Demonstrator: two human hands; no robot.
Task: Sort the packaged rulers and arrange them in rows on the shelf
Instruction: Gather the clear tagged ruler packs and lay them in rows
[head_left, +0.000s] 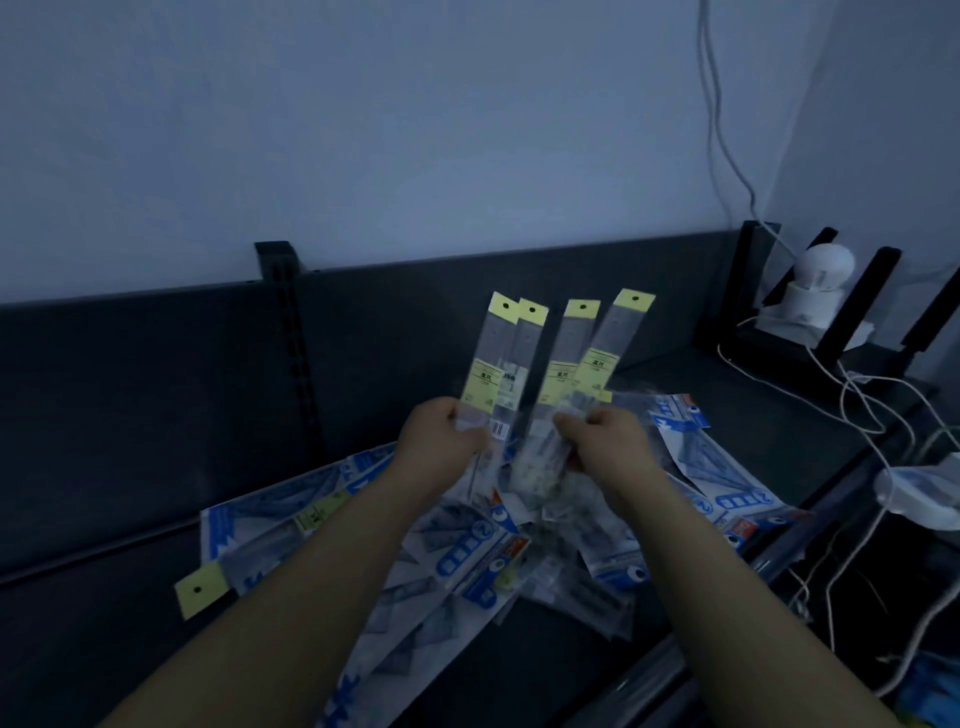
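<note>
Both of my hands hold up straight rulers in clear sleeves with yellow header tags, fanned upright over the dark shelf (156, 639). My left hand (441, 441) grips the lower ends of two of them (498, 358). My right hand (602, 436) grips two more (587, 353) plus some crumpled clear plastic. Below the hands a loose heap of blue-and-white packaged set squares (467, 561) covers the shelf. One more yellow-tagged ruler pack (201, 590) lies flat at the heap's left edge.
The shelf's dark back panel (156, 374) rises behind, with a slotted upright (283, 332). At the right stand a white camera-like device (821, 286) on a black bracket and several white cables (872, 410). A white round gadget (919, 491) hangs off the right edge.
</note>
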